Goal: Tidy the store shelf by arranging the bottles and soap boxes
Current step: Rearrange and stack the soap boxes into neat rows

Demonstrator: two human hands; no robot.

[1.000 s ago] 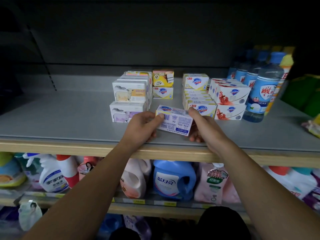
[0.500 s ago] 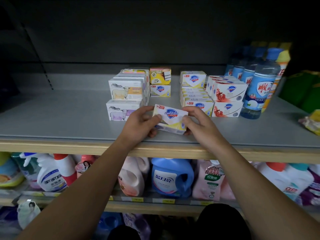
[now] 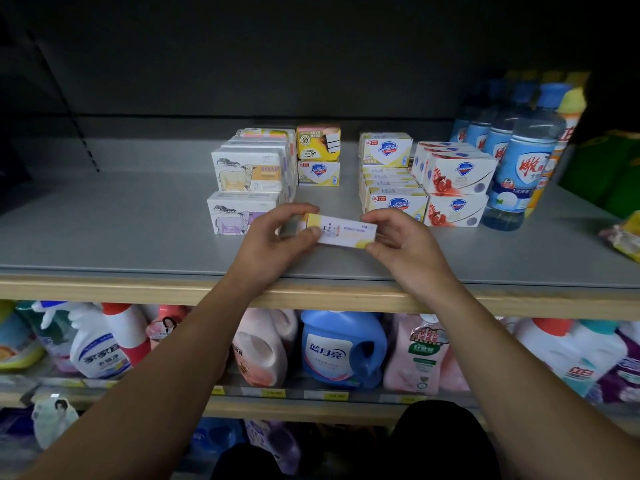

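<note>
Holding one soap box (image 3: 341, 233) by its two ends: left hand (image 3: 273, 242) pinches one end, right hand (image 3: 401, 244) the other, narrow edge up (likely being turned to face like its neighbours). It hangs just above the shelf (image 3: 104, 230), at 6 o'clock of the gap between the sheep-print boxes (image 3: 247, 174) and shield-logo boxes (image 3: 394, 202). Bottles (image 3: 519, 174) stand at 3 o'clock.

Dim grey shelf (image 3: 104, 220) (wood-edged), dark back panel (image 3: 242, 64), stocked lower shelf (image 3: 311, 393).
</note>
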